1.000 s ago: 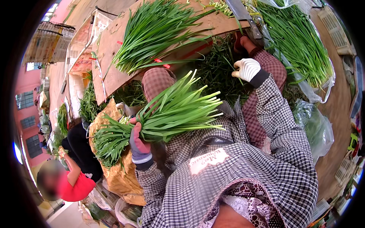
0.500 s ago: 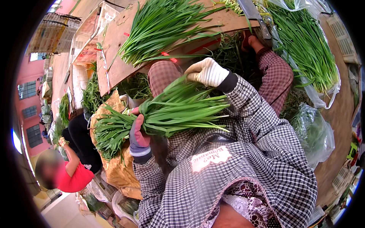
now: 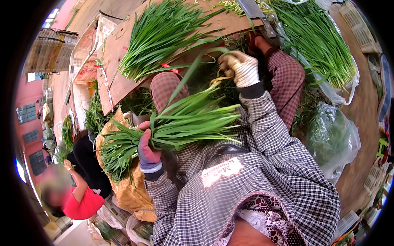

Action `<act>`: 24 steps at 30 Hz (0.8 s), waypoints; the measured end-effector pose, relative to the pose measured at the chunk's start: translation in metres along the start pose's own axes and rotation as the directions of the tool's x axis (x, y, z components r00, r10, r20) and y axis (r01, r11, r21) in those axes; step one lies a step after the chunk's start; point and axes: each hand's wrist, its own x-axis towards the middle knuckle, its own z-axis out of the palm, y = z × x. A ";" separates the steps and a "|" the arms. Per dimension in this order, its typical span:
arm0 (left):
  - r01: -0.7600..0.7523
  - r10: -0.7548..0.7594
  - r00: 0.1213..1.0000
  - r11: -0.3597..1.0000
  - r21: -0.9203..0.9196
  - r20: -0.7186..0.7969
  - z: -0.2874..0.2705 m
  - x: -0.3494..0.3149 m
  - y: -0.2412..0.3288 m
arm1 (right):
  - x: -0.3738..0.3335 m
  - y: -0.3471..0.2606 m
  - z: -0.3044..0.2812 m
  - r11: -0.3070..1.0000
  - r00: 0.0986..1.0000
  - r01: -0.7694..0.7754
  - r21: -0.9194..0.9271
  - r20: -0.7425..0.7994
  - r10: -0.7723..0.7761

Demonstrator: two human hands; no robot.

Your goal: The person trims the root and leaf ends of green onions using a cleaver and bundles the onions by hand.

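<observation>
My left hand (image 3: 148, 148), in a grey and pink glove, is closed around a bunch of garlic chives (image 3: 193, 125) lying across my lap. Its cut pale ends point right and the leafy tips hang left over a brown paper sack (image 3: 127, 186). Beyond the pale ends, my right hand (image 3: 243, 69), in a whitish glove, has its fingers pinched on chive leaves. One long green leaf (image 3: 186, 80) stretches from the bunch up to those fingers, and a yellowed leaf (image 3: 221, 79) dangles below them.
A large heap of chives (image 3: 164, 37) covers part of the wooden board (image 3: 113, 53) ahead. A knife (image 3: 257, 17) lies at its right edge. More chives (image 3: 318, 45) rest on plastic at right, above a clear bag (image 3: 332, 137). At left sits a person in red (image 3: 82, 203).
My right hand has moved away from the bunch, drawing leaves out and up. The left hand keeps its hold. The whole view has shifted slightly.
</observation>
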 end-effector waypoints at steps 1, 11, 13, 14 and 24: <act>-0.009 0.009 1.000 0.999 -0.045 -0.016 -0.006 -0.001 -0.001 | 0.006 -0.003 -0.016 0.998 0.996 0.065 -0.018 -0.065 -0.066; -0.027 0.023 0.999 0.991 -0.129 -0.033 -0.009 -0.001 0.007 | -0.021 -0.012 -0.090 0.371 0.950 0.255 -0.893 0.303 0.075; -0.069 0.066 0.997 0.996 -0.050 -0.049 -0.017 0.002 0.003 | -0.030 -0.006 -0.055 0.484 0.835 0.465 -0.741 0.550 0.041; -0.073 0.071 0.996 0.996 -0.056 -0.049 -0.022 0.000 0.002 | -0.039 -0.008 -0.026 0.675 0.871 0.220 -0.704 0.453 0.189; -0.110 0.122 0.979 0.991 0.082 -0.163 -0.040 0.024 0.014 | -0.026 0.003 -0.060 0.672 0.979 0.177 -0.719 0.201 -0.043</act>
